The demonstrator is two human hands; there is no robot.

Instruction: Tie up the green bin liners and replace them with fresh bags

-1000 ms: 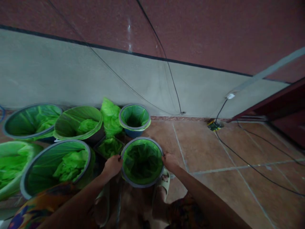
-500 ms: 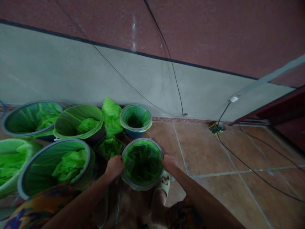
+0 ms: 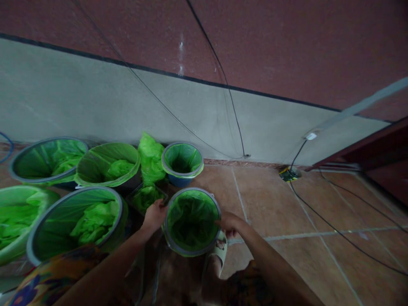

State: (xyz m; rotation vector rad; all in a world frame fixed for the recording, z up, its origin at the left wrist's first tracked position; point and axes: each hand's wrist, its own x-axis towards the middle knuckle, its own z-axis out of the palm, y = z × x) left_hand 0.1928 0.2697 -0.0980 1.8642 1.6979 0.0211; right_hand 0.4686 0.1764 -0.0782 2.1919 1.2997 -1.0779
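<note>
A round trash bin (image 3: 194, 191) with a grey rim ring and a green liner bag (image 3: 191, 208) stands upright on the floor before me. At the left side of its rim, my left hand (image 3: 154, 216) is closed, its fingertips pinching the edge. On the opposite side my right hand (image 3: 230, 223) grips the rim, one digit reaching over it and the other fingers curled outside. The inside of the bin is dark, with only the liner visible. Just behind it is a smaller blue bin (image 3: 180, 180), also lined in green.
Several larger lined bins stand to the left, including a grey-rimmed one (image 3: 76, 193). A bunched green bag (image 3: 151, 159) sits by the wall above a small square bin (image 3: 146, 197). Cables cross the wall and the tiled floor (image 3: 267, 199). A slippered foot (image 3: 219, 250) is beside the bin.
My right hand has shifted its hold, with a digit now over the rim and the others curled below. The left fingers have loosened slightly. The bin stays in nearly the same place.
</note>
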